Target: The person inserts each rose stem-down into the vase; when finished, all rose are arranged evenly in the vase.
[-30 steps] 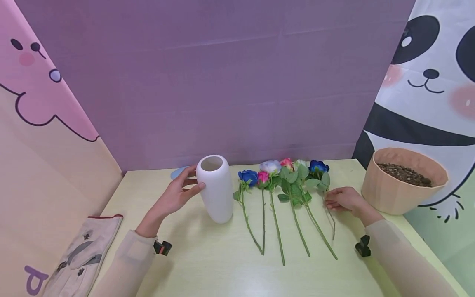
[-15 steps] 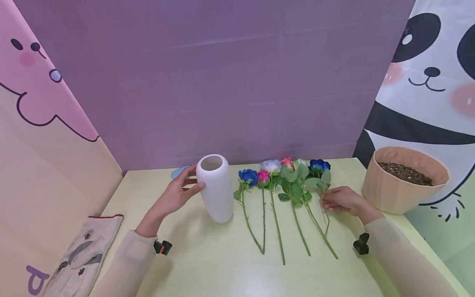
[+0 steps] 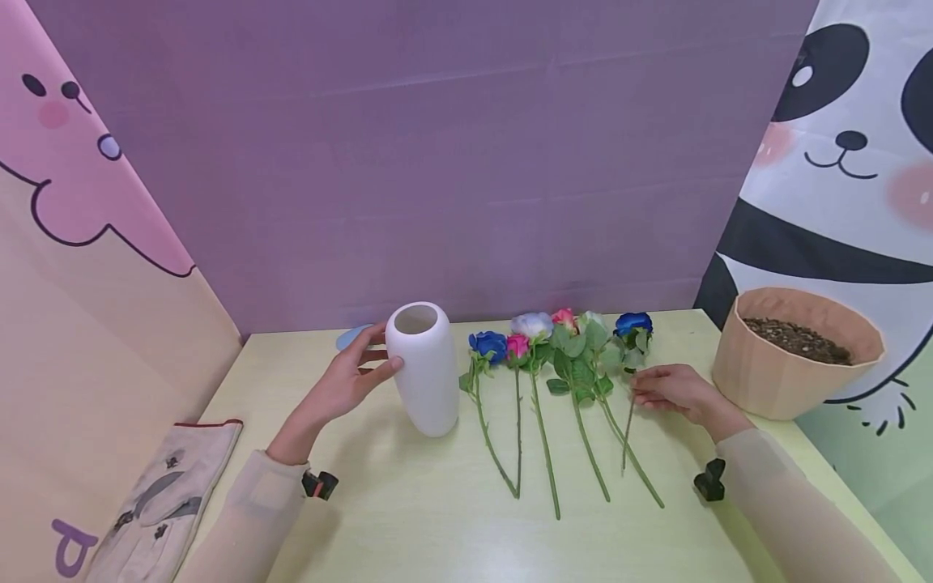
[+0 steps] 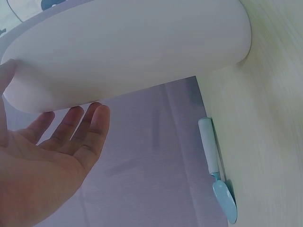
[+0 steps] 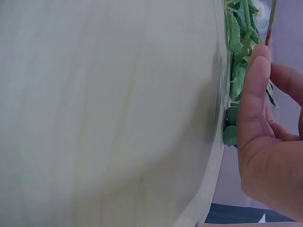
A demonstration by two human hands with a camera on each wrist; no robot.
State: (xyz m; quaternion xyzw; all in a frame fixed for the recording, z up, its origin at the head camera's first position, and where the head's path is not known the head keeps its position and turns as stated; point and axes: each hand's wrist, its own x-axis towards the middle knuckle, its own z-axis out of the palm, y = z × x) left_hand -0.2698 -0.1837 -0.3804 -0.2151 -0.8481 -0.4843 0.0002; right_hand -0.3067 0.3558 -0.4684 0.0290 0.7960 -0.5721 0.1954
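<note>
A tall white vase [image 3: 425,374] stands upright on the table. My left hand [image 3: 348,380] holds its upper left side, thumb at the front and fingers behind; the left wrist view shows the fingertips [image 4: 98,117] against its wall. My right hand [image 3: 678,391] pinches the stem of a dark blue artificial rose [image 3: 633,325], whose thin stem end [image 3: 626,441] points toward me. In the right wrist view the thumb and fingers [image 5: 258,85] meet at this stem. Left of it lie a blue rose [image 3: 487,346], a small pink rose [image 3: 517,348] and a pale lilac flower [image 3: 531,325].
A peach plant pot [image 3: 758,376] with soil stands at the table's right edge. A light blue trowel [image 4: 224,201] lies behind the vase. Folded beige cloth [image 3: 164,486] lies at the left edge. Green leaves [image 3: 581,376] of other flowers overlap beside the dark blue rose.
The dark blue rose has turned in my right hand: its stem end swung left and its head shifted slightly right. My left hand and the vase have stayed put.
</note>
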